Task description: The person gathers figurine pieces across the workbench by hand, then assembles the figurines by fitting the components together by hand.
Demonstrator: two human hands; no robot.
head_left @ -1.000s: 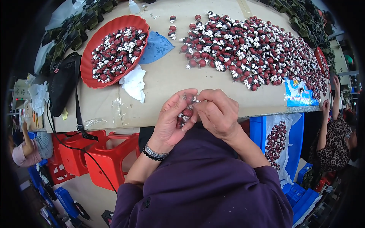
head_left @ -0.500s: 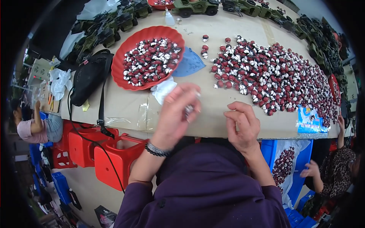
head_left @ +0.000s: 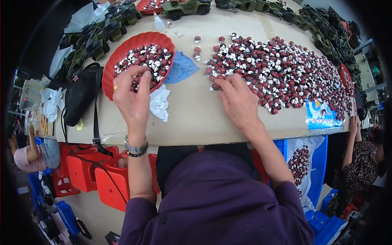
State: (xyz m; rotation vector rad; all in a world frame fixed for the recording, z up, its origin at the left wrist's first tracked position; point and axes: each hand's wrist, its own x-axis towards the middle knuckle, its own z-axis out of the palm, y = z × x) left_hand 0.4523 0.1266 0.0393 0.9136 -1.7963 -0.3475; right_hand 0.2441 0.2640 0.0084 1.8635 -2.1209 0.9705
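My left hand (head_left: 132,92) is over the near part of a red scalloped bowl (head_left: 109,61) filled with small red, black and white ball-like trinkets (head_left: 157,61). Its thumb and forefinger are apart, and I see nothing held between them. At the near left edge of a large heap of the same trinkets (head_left: 281,71) is my right hand (head_left: 239,102). Its thumb and forefinger are spread beside a trinket (head_left: 215,87), and the other fingers are curled. Whether the fingertips touch that trinket is hard to tell.
Beside the bowl lie a blue cloth (head_left: 179,67), a white tissue (head_left: 159,102) and a black bag (head_left: 83,94). A white bottle (head_left: 159,23) stands behind. Green toy vehicles (head_left: 185,9) line the far side. A blue-white packet (head_left: 322,114) lies right; red stools (head_left: 110,188) stand below left.
My left hand has moved left and up over the bowl, its fingers parting. My right hand has reached forward to the heap's edge. The whole view has shifted slightly.
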